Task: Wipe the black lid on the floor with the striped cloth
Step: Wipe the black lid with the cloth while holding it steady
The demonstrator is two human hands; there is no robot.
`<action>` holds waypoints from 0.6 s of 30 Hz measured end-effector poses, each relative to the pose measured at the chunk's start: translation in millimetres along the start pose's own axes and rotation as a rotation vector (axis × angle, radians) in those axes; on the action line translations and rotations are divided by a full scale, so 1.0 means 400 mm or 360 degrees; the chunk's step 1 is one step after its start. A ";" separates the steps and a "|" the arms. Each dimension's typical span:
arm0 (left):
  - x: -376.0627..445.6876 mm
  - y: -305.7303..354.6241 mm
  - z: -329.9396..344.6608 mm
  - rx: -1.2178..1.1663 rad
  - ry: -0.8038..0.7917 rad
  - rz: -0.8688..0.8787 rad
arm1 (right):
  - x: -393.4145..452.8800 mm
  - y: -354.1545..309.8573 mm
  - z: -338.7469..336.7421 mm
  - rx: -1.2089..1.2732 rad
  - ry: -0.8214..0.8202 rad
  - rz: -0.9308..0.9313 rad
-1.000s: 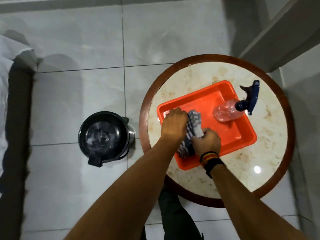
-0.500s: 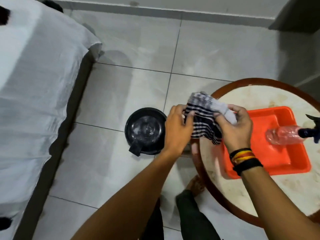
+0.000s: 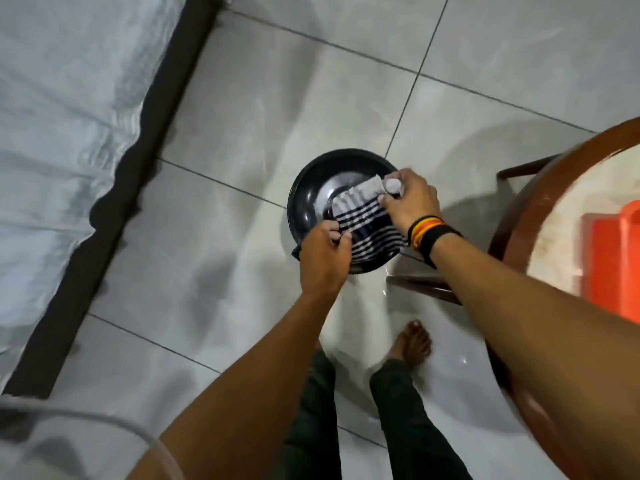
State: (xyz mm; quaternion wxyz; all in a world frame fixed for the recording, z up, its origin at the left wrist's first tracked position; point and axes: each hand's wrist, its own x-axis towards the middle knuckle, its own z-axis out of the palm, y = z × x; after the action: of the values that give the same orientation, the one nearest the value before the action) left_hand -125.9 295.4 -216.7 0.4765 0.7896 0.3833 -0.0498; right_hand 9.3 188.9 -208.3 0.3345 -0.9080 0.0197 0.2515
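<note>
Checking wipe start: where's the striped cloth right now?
Head view, right of centre: the striped cloth is stretched between the left hand and right hand, over the black lid on the floor, left of the round table.

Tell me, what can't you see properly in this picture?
Head view only:
- Black lid: its near-right part is hidden by the striped cloth and both hands.
- Whether the cloth touches the lid: cannot tell.
- Left hand and right hand: fingertips are buried in cloth folds.
- Orange tray: cut off by the right edge, blurred.
- Round table: mostly out of frame.
</note>
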 end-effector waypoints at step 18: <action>0.166 -0.270 0.116 0.1031 -0.0046 -0.0307 | 0.101 0.123 0.363 -0.1266 -0.0017 -0.0846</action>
State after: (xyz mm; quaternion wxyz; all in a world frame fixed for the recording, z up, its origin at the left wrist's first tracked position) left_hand -136.5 323.0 -348.5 0.1992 0.8594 0.4136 -0.2251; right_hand -29.9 246.0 -350.9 0.0139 -0.9378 -0.3129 0.1500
